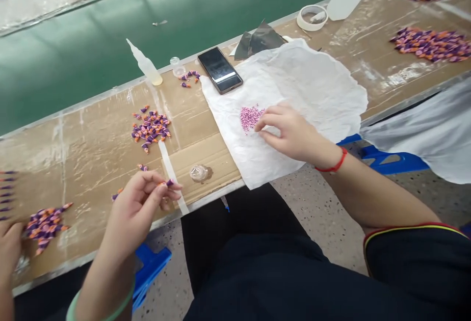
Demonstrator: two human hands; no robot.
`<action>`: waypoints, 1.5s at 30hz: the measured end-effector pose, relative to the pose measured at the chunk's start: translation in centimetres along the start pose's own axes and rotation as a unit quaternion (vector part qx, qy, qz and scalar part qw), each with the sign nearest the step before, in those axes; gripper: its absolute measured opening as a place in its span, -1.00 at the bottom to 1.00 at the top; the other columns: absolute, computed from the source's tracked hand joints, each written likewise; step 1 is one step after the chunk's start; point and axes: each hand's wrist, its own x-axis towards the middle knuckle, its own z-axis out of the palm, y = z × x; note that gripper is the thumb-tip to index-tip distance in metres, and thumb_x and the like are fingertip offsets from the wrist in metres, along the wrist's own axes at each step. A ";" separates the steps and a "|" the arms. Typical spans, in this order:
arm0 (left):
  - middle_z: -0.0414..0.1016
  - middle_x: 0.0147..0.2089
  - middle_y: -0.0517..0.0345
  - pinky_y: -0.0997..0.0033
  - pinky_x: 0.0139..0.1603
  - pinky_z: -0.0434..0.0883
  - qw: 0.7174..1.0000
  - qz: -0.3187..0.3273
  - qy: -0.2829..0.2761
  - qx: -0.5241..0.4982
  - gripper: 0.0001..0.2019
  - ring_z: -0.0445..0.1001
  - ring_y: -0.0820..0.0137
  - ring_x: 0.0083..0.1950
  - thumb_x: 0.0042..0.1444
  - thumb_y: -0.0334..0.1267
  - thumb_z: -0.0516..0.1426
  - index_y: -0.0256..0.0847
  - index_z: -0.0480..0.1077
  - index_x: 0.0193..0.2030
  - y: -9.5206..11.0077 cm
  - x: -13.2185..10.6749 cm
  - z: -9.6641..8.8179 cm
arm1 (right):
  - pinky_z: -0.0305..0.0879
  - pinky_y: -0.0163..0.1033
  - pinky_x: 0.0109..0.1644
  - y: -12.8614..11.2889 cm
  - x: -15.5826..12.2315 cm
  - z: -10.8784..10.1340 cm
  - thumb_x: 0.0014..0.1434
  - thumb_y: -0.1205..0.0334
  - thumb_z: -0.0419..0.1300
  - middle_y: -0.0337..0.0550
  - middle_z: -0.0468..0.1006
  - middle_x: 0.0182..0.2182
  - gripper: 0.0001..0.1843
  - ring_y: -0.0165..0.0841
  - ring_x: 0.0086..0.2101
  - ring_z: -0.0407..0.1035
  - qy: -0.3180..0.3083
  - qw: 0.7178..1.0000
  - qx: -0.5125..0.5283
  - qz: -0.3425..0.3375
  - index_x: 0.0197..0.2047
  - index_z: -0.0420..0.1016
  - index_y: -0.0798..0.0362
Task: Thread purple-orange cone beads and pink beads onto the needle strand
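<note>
Head view: left hand (138, 208) clamped on purple-orange bead (169, 182) above cardboard-covered table (91, 149); right hand (290, 132) spread open beside pink beads (251, 118) on tissue (320, 90).

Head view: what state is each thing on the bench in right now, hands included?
left hand, pinching a piece between the fingertips
purple-and-orange piece, held upright in the left hand
right hand, open, resting on the sheet
white crumpled sheet, spread out, wrinkled
pink beads, in a loose heap on the sheet
smartphone, lying flat, screen dark
squeeze bottle, lying on its side
tape roll, lying flat
</note>
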 end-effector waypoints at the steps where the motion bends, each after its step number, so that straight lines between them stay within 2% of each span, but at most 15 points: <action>1: 0.61 -0.39 0.11 0.48 -0.54 0.47 1.000 0.014 -0.016 0.009 -0.79 0.58 0.35 -0.43 0.20 -0.09 0.25 -0.15 0.36 -0.28 0.1 -0.2 0.1 | 0.30 -0.01 -0.05 0.1 0.2 0.4 0.19 0.39 0.14 -0.06 0.53 -0.31 -0.87 -0.18 -0.23 0.34 -0.011 1.000 -0.011 -0.013 -0.31 0.51 0.06; 4: 0.47 -0.56 0.21 0.52 -0.63 0.32 0.998 0.042 -0.048 -0.009 -0.84 0.40 0.44 -0.59 0.21 -0.14 0.23 -0.12 0.40 -0.32 0.0 -0.8 0.3 | 0.27 -0.01 -0.05 0.2 0.7 1.5 0.18 0.41 0.16 -0.03 0.54 -0.30 -0.89 -0.17 -0.24 0.29 -0.021 0.999 -0.024 -0.021 -0.32 0.51 0.08; 6: 0.44 -0.59 0.22 0.50 -0.64 0.28 0.997 0.045 -0.055 -0.039 -0.86 0.34 0.45 -0.62 0.22 -0.12 0.21 -0.10 0.44 -0.28 -0.2 -1.4 0.7 | 0.26 0.00 -0.03 0.3 1.0 2.0 0.17 0.42 0.17 -0.03 0.55 -0.29 -0.90 -0.17 -0.24 0.28 -0.023 0.999 -0.028 -0.019 -0.32 0.51 0.08; 9: 0.44 -0.57 0.19 0.49 -0.63 0.26 0.995 0.025 -0.060 -0.077 -0.81 0.32 0.44 -0.61 0.23 -0.07 0.21 -0.12 0.47 -0.29 -0.5 -2.2 1.7 | 0.27 -0.01 -0.04 0.6 1.3 2.3 0.17 0.41 0.19 -0.05 0.55 -0.30 -0.89 -0.17 -0.25 0.27 -0.030 0.999 -0.025 -0.020 -0.35 0.52 0.06; 13: 0.43 -0.56 0.21 0.52 -0.59 0.23 0.991 -0.011 -0.034 -0.130 -0.77 0.30 0.49 -0.60 0.21 -0.04 0.25 -0.14 0.47 -0.33 -0.8 -3.0 3.1 | 0.27 -0.02 -0.06 0.8 1.4 2.3 0.17 0.40 0.18 -0.05 0.55 -0.32 -0.88 -0.17 -0.26 0.25 -0.044 0.998 -0.026 -0.023 -0.37 0.52 0.08; 18: 0.47 -0.55 0.22 0.56 -0.61 0.18 0.982 0.013 -0.085 -0.169 -0.79 0.29 0.54 -0.62 0.27 -0.08 0.22 -0.14 0.46 -0.30 -1.7 -3.3 3.8 | 0.24 -0.04 -0.07 0.8 1.4 2.3 0.17 0.39 0.19 -0.05 0.54 -0.32 -0.90 -0.18 -0.25 0.23 -0.054 0.997 -0.031 -0.034 -0.37 0.50 0.07; 22: 0.47 -0.58 0.22 0.56 -0.62 0.13 0.978 0.001 -0.085 -0.190 -0.74 0.25 0.56 -0.64 0.27 -0.05 0.21 -0.17 0.43 -0.35 -2.3 -3.7 4.7 | 0.20 -0.04 -0.10 0.9 1.5 2.7 0.21 0.38 0.13 -0.03 0.49 -0.34 -0.85 -0.17 -0.26 0.20 -0.064 0.994 -0.075 -0.057 -0.38 0.47 0.07; 28: 0.41 -0.65 0.22 0.52 -0.64 0.13 0.979 0.009 -0.072 -0.189 -0.62 0.21 0.54 -0.66 0.22 0.05 0.23 -0.19 0.41 -0.46 -1.0 -3.2 7.0 | 0.19 0.00 -0.07 0.5 1.1 3.1 0.27 0.37 0.03 0.02 0.42 -0.32 -0.83 -0.13 -0.25 0.20 -0.083 0.981 -0.157 -0.079 -0.34 0.39 0.06; 30: 0.39 -0.65 0.22 0.51 -0.63 0.15 0.981 0.020 -0.073 -0.180 -0.63 0.21 0.53 -0.66 0.21 0.03 0.23 -0.18 0.41 -0.47 0.1 -2.7 7.8 | 0.20 0.00 -0.06 -0.1 0.8 2.9 0.27 0.40 0.01 0.01 0.41 -0.33 -0.84 -0.12 -0.25 0.21 -0.076 0.985 -0.132 -0.083 -0.34 0.33 0.04; 33: 0.40 -0.63 0.22 0.48 -0.59 0.24 0.984 0.037 -0.058 -0.162 -0.70 0.29 0.50 -0.63 0.20 -0.06 0.24 -0.17 0.40 -0.47 1.6 -1.7 9.0 | 0.22 -0.01 -0.07 -2.2 0.2 1.9 0.28 0.42 0.02 -0.06 0.40 -0.32 -0.86 -0.15 -0.24 0.24 -0.058 0.992 -0.032 -0.108 -0.31 0.25 0.01; 36: 0.43 -0.58 0.23 0.47 -0.54 0.30 0.985 0.040 -0.024 -0.164 -0.85 0.37 0.46 -0.57 0.14 -0.17 0.25 -0.16 0.43 -0.35 2.5 -0.6 9.9 | 0.22 -0.04 -0.10 -5.0 -0.2 0.6 0.29 0.42 0.06 -0.09 0.40 -0.29 -0.87 -0.19 -0.23 0.24 -0.036 0.988 0.047 -0.140 -0.28 0.23 0.00; 40: 0.43 -0.55 0.24 0.48 -0.53 0.30 0.983 0.051 -0.038 -0.171 -0.92 0.38 0.47 -0.55 0.12 -0.25 0.22 -0.19 0.44 -0.29 2.8 0.1 10.5 | 0.21 -0.05 -0.13 -7.6 -0.4 -0.2 0.30 0.43 0.05 -0.08 0.38 -0.29 -0.86 -0.19 -0.23 0.24 -0.028 0.980 0.060 -0.187 -0.26 0.21 0.01; 45: 0.48 -0.51 0.17 0.45 -0.50 0.35 0.981 0.083 -0.069 -0.162 -0.87 0.42 0.44 -0.52 0.20 -0.20 0.19 -0.20 0.46 -0.30 2.9 -0.1 10.1 | 0.24 -0.03 -0.16 -8.7 -0.5 0.0 0.30 0.45 0.02 -0.06 0.39 -0.31 -0.84 -0.19 -0.26 0.22 -0.025 0.977 0.050 -0.206 -0.28 0.22 0.01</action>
